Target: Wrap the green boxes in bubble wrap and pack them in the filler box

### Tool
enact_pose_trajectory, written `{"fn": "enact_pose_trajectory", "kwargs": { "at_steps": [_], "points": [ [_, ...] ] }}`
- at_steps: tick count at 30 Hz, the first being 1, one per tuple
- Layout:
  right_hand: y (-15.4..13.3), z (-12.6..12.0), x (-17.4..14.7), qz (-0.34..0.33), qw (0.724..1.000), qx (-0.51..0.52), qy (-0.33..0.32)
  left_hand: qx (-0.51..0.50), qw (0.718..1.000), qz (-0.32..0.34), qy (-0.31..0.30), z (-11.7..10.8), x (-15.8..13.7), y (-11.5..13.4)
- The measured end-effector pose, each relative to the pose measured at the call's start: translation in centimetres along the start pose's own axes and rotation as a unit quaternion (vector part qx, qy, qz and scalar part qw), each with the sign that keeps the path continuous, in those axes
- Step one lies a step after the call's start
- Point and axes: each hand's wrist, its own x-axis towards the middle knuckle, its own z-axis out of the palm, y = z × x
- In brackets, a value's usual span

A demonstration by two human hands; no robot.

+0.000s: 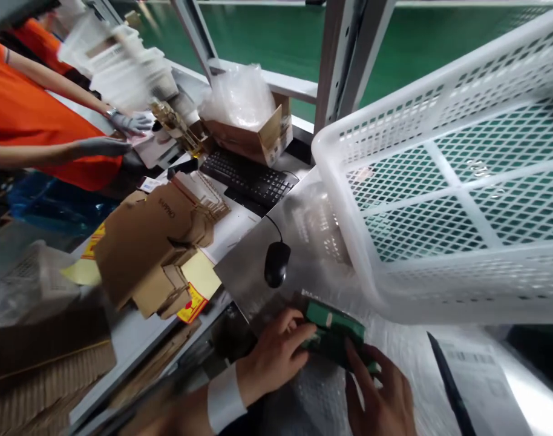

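Observation:
Two dark green, box-like pieces lie together between my hands over the metal bench top; the upper green box (340,318) has a small pale mark. My left hand (279,351) is closed on their left end, thumb and fingers pressed in. From the right, my right hand (380,387) grips the other end, with fingers bent along the lower piece. What is inside or beneath the pieces is hidden by my fingers and shadow. A black mouse (277,264) lies just beyond my left hand.
A large white plastic basket (376,297) fills the right side. Ahead are a black keyboard (247,175) and a carton (258,136) of clear plastic wrap. Folded cardboard boxes (144,236) are stacked at left. A co-worker in an orange top (35,127) wears grey gloves.

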Motion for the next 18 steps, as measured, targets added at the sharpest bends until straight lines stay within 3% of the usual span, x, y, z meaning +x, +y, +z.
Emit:
{"fn": "enact_pose_trajectory", "kwargs": {
  "at_steps": [5,11,16,18],
  "points": [
    [1.8,0.1,-0.9,-0.017,0.999,0.043,0.027,-0.023,1.0,0.009,-0.015,-0.7,0.6,-0.2],
    [2.9,0.9,-1.3,-0.047,0.998,0.045,0.009,-0.009,0.998,0.006,-0.069,-1.9,1.3,0.3],
    [4.9,0.1,-1.8,0.068,0.983,0.169,-0.009,-0.005,0.996,-0.044,-0.072,-3.5,1.2,0.7],
    [6.0,-0.4,-2.1,0.074,0.978,0.195,-0.012,-0.015,0.997,-0.04,-0.071,-4.5,1.5,0.5]
  ]
}}
